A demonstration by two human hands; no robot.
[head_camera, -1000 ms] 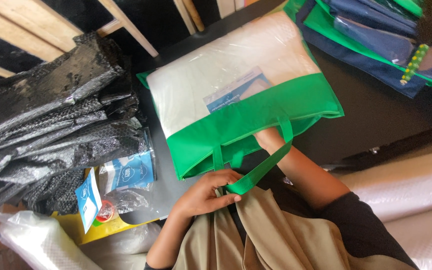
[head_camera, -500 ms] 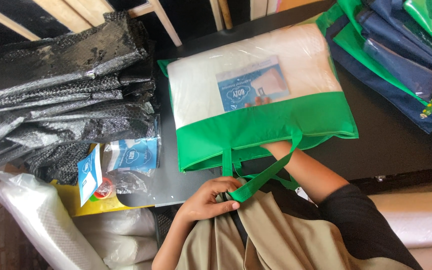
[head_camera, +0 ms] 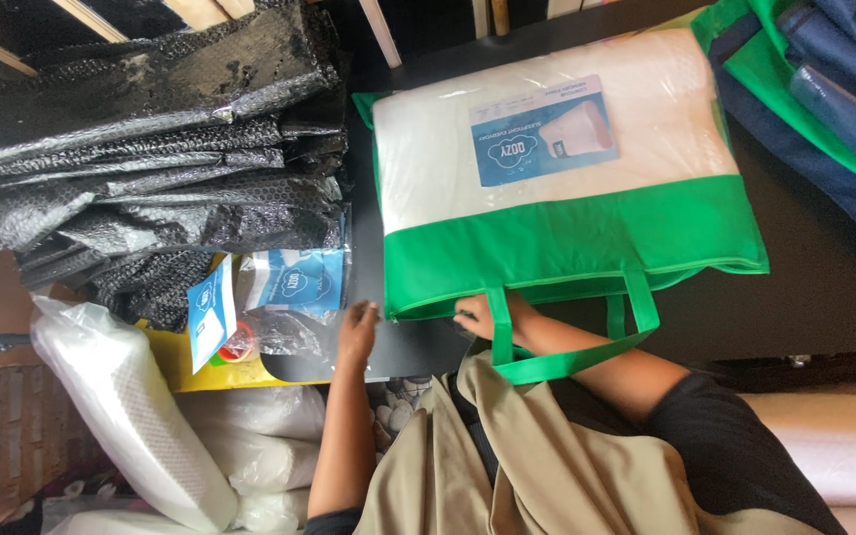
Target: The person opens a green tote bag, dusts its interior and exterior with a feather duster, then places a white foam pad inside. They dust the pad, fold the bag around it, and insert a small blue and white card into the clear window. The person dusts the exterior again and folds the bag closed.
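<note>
A green and clear zip bag [head_camera: 567,248] with a white pillow and a blue card inside lies flat on the dark table [head_camera: 814,287]. My right hand [head_camera: 481,315] pinches the bag's near edge on the left, just beside its green strap handle [head_camera: 572,362], which loops over my forearm. My left hand [head_camera: 357,329] rests with fingers apart on the table left of the bag, empty. It is next to a clear plastic packet [head_camera: 294,287] with a blue card.
A heap of black bubble wrap [head_camera: 151,168] fills the left. A loose blue card [head_camera: 212,315] and a yellow sheet [head_camera: 205,372] lie below it. White wrapped pillows [head_camera: 141,426] are stacked at lower left. More green and navy bags [head_camera: 824,89] sit at upper right.
My left hand has let go of the green strap handle and moved left toward the plastic packet. My right hand now sits at the bag's near edge.
</note>
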